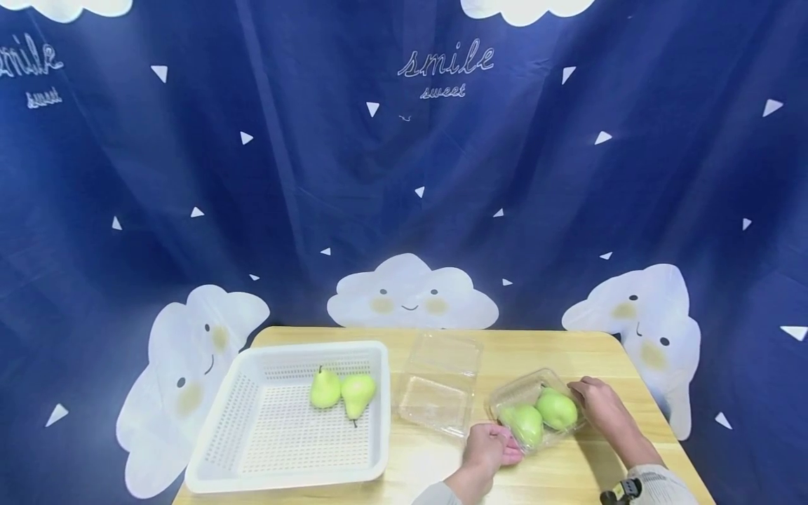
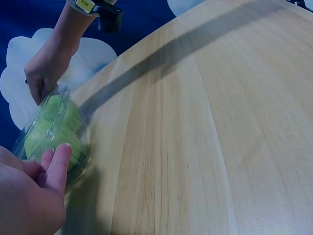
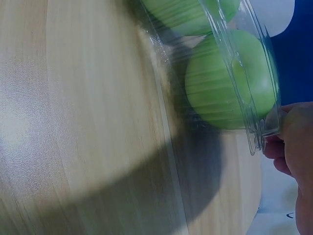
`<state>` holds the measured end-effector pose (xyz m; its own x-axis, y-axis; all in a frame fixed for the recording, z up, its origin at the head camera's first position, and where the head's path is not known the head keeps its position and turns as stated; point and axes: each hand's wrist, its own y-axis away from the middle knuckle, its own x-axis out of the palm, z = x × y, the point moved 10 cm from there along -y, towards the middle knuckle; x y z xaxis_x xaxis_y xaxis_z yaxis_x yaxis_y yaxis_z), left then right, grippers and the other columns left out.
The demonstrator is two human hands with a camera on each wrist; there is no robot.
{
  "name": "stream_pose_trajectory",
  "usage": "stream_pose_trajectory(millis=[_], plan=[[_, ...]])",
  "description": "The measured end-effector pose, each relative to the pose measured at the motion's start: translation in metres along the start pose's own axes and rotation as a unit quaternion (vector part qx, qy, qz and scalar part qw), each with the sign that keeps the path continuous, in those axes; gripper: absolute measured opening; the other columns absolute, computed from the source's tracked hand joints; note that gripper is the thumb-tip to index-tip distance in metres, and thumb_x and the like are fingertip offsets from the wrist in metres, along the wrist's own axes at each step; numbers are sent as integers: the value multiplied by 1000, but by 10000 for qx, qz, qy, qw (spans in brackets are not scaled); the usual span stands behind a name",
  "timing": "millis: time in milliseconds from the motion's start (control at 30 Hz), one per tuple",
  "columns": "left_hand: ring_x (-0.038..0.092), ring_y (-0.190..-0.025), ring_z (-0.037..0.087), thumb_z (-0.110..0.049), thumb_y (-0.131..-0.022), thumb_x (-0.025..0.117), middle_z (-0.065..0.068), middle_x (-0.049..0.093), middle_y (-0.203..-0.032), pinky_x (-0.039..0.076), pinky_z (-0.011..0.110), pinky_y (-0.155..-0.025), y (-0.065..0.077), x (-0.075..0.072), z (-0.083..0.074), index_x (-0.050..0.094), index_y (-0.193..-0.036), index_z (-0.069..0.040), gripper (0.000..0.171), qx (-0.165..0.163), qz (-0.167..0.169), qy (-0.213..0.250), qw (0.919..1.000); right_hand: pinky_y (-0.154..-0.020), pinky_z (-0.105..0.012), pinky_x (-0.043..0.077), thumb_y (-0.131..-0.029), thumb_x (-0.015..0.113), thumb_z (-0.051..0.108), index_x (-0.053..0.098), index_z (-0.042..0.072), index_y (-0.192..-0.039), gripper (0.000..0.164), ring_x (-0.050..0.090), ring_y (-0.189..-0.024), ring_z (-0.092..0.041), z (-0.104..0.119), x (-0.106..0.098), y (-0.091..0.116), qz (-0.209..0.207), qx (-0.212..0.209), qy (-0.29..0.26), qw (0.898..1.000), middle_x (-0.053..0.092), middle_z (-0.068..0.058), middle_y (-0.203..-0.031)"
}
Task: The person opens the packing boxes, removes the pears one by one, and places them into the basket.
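Two round green apples sit inside a clear plastic clamshell box on the right part of the table. At the box's near left corner, my left hand grips the edge; in the left wrist view its fingers lie against the box's side. My right hand pinches the opposite corner by the rim. Seen from the right wrist, the fingertips are right at the rim's corner tab, and a ribbed plastic wall covers one apple.
Left of the box lies another clear plastic clamshell box, opened out flat. A white slotted basket with two green pears stands on the left of the wooden table. Behind the table hangs a blue cloud-print curtain.
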<state>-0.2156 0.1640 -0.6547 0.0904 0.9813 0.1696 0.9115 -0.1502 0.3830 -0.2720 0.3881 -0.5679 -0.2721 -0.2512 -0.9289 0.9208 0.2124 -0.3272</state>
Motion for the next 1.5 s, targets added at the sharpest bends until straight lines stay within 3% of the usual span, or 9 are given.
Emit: stream_pose_trajectory(millis=[467,767,1133,1333,1500], plan=[[78,-76,31,1,-95,63,15,75,-81,68,38,-72,-4,3,7,70,-99,5,9,-110,35,302,9995,-77,-51,63,-90,66,-5,75,-4,-101,14,69,-80,-32,-6,4,-1,236,300,-263,9989,71,-12,-86],[76,-72,22,3,-93,63,15,74,-82,68,39,-74,-7,5,13,67,-99,5,8,-182,-57,606,9980,-80,-52,63,-91,63,-7,75,-4,-102,16,70,-82,-32,-10,8,2,415,489,-271,9976,71,-12,-87],[72,-68,19,3,-93,63,15,72,-84,68,35,-70,-10,5,15,63,-100,2,8,-238,-322,814,9959,-76,-60,61,-94,61,-5,73,-7,-97,12,69,-82,-44,-10,-7,10,-5,1145,-227,9932,70,-22,-87],[71,-68,20,4,-92,63,15,71,-84,68,36,-70,-9,6,16,61,-101,2,9,-261,-334,953,9945,-82,-62,60,-94,61,-2,72,-12,-102,17,70,-92,-51,-12,-12,14,38,1856,-649,9805,73,-33,-99],[71,-70,20,4,-92,63,15,71,-85,68,38,-73,-10,6,19,61,-101,1,9,-196,-291,1050,9939,-83,-61,58,-95,59,2,71,-12,-109,23,70,-96,-49,-21,-9,23,117,2594,-1161,9587,73,-32,-105]])
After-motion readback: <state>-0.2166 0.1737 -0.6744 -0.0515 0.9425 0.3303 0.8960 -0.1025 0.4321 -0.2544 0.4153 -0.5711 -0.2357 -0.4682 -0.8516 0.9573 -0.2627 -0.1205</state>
